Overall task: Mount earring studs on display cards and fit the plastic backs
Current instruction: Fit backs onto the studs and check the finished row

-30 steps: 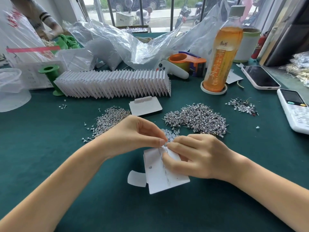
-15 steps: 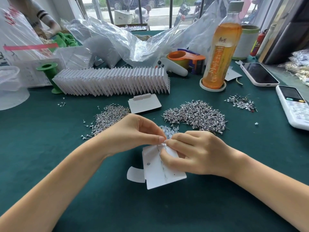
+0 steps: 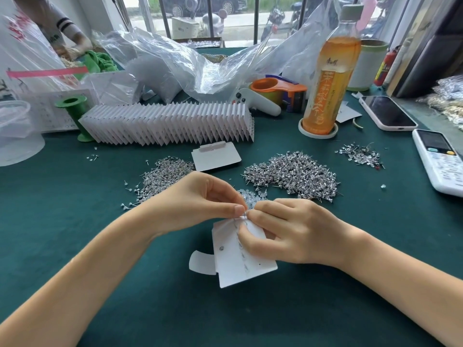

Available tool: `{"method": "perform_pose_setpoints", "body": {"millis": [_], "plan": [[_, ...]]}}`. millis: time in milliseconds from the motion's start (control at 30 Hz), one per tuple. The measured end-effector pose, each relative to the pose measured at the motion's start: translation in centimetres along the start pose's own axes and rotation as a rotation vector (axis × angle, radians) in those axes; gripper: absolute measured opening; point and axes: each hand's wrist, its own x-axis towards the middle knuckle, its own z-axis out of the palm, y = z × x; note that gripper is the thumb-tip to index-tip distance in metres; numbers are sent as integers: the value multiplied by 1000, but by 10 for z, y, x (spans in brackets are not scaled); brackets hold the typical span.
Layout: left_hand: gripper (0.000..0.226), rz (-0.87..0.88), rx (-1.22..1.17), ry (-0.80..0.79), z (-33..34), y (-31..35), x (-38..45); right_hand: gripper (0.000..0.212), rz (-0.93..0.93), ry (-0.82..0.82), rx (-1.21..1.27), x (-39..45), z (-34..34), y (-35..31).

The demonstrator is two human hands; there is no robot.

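A white display card (image 3: 233, 261) lies tilted on the green table under both hands, with a row of stud posts down its middle. My right hand (image 3: 288, 231) grips the card's upper right part. My left hand (image 3: 200, 201) pinches something tiny at the card's top edge, thumb against forefinger; what it holds is too small to tell. A small heap of clear plastic backs (image 3: 251, 197) sits just behind the fingertips. Silver stud piles lie at the left (image 3: 162, 176) and right (image 3: 293, 175). A spare card (image 3: 215, 156) lies behind them.
A long row of finished cards (image 3: 170, 123) stands at the back. An orange drink bottle (image 3: 328, 78), tape dispenser (image 3: 278, 88), phone (image 3: 387, 112) and white remote (image 3: 441, 161) are on the right. Plastic bags (image 3: 175, 61) and a green spool (image 3: 72, 108) crowd the back left.
The hands stay at the card's top edge; the card and both hands have shifted slightly, with the left fingertips still pinched at the same spot.
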Motion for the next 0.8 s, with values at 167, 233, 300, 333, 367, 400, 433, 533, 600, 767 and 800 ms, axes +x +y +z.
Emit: {"method": "perform_pose_setpoints", "body": {"millis": [167, 233, 300, 333, 367, 400, 433, 533, 600, 767, 800], "plan": [[9, -2, -4, 5, 0, -1, 1, 29, 9, -16, 25, 0, -1, 0], [9, 3, -6, 6, 1, -1, 1, 28, 13, -19, 32, 0, -1, 0], [8, 6, -5, 12, 1, -2, 1, 27, 15, -25, 37, 0, -1, 0], [8, 6, -5, 18, 1, -2, 1, 27, 17, -27, 41, 0, -1, 0], [8, 5, -4, 27, 2, -2, 1, 27, 21, -29, 46, 0, -1, 1], [8, 5, -1, 34, 2, -2, 1, 27, 24, -32, 51, 0, -1, 1], [7, 3, 1, 37, 2, -2, 1, 27, 26, -34, 53, 0, -1, 1], [7, -5, 1, 35, 2, -2, 1, 26, 22, -39, 58, 0, -1, 0], [7, -12, -7, 35, 3, -2, 2, 26, 19, -39, 57, 0, -1, 0], [5, -11, 2, 13, 3, -3, 2, 27, 15, -37, 55, 0, -1, 1], [6, -10, 4, 7, 3, -3, 2, 26, 15, -36, 56, 0, -1, 1]]}}
